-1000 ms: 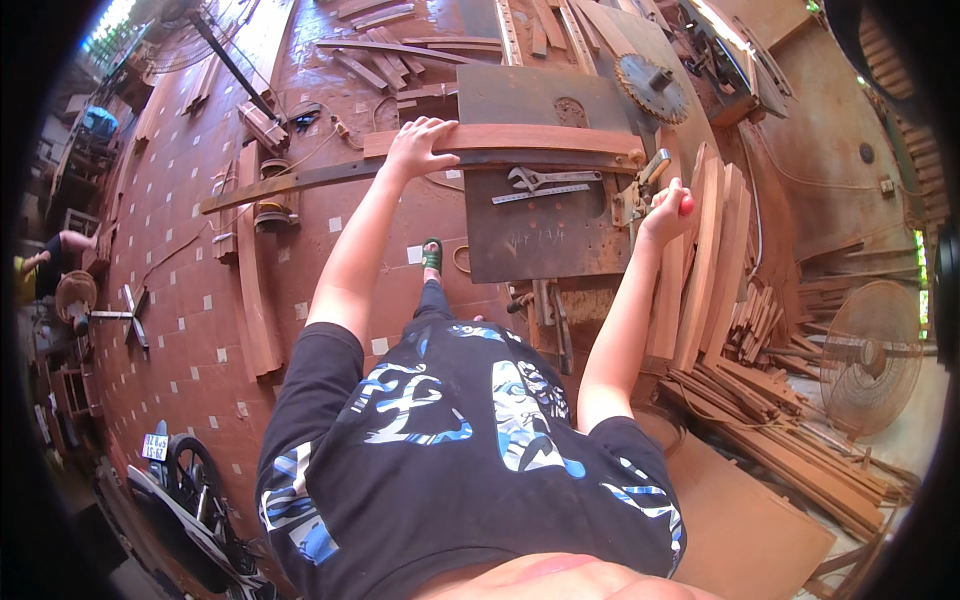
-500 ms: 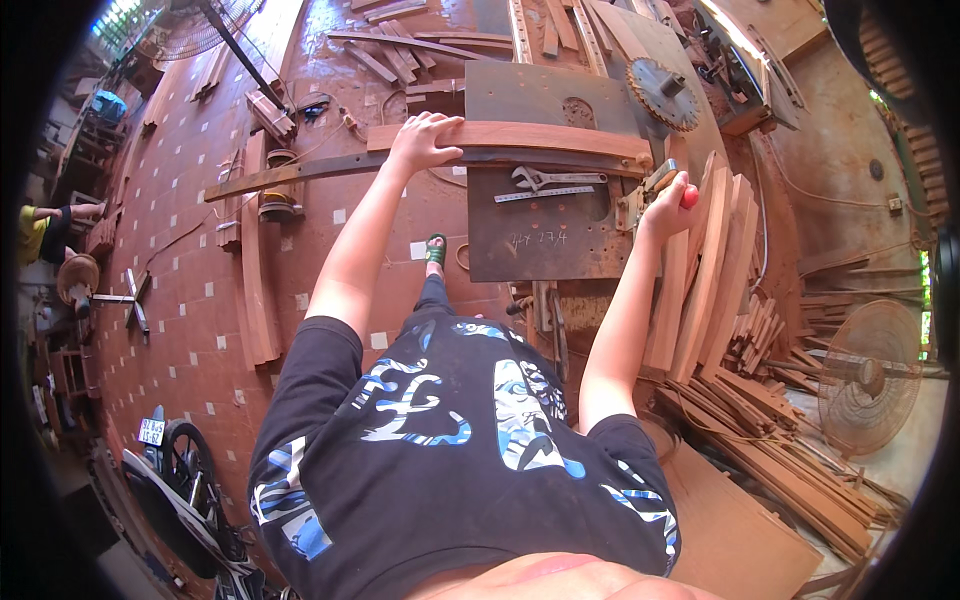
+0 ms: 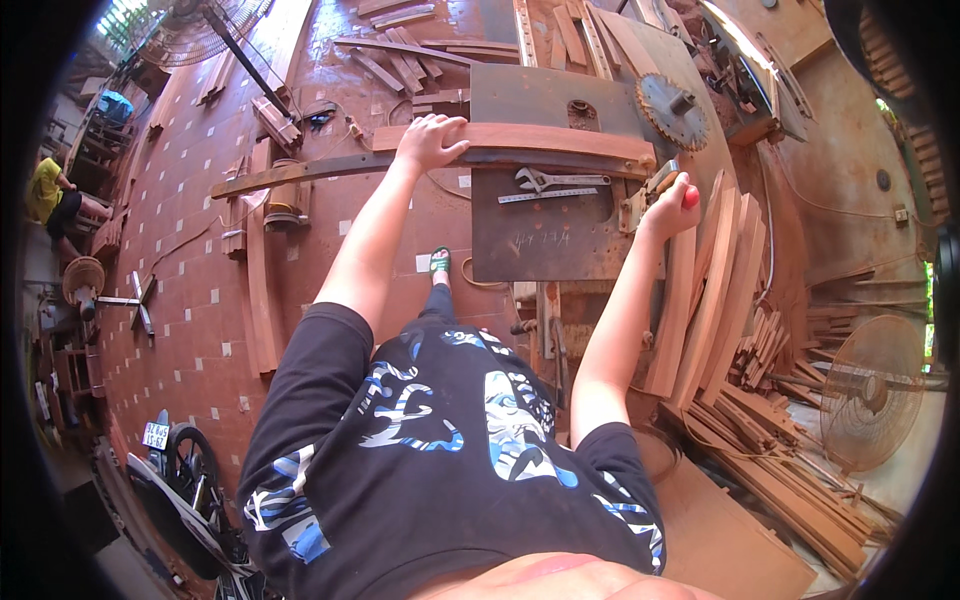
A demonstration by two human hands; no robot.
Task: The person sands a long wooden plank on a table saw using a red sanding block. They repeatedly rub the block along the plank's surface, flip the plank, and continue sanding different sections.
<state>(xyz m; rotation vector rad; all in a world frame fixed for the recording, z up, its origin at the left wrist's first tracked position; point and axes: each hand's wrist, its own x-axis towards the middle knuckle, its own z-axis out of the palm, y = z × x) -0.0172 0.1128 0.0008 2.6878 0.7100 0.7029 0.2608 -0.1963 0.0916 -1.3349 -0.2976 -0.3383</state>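
Note:
My left hand [image 3: 430, 142] grips the left part of a long reddish wooden board [image 3: 560, 142], fingers over it and thumb on the near side. The board lies along a dark straight bar [image 3: 340, 172] that crosses the metal machine table [image 3: 550, 250]. At the table's right side my right hand [image 3: 668, 208] is closed round a handle with a red knob [image 3: 691, 197]. The handle is beside a metal clamp fitting [image 3: 632, 210] at the board's right end. Between my hands an adjustable wrench [image 3: 560, 181] and a white ruler [image 3: 540, 195] lie on the table.
A toothed circular saw blade [image 3: 672, 108] stands beyond the table's right side. Curved wooden pieces [image 3: 715, 290] lean at the right, near a caged fan [image 3: 872, 395]. Long timber [image 3: 262, 290] lies on the tiled floor. At far left are a person [image 3: 55, 195] and a motorbike [image 3: 185, 500].
My view has shifted slightly, while both hands keep their places on the board and the handle. The person at far left shows more fully now.

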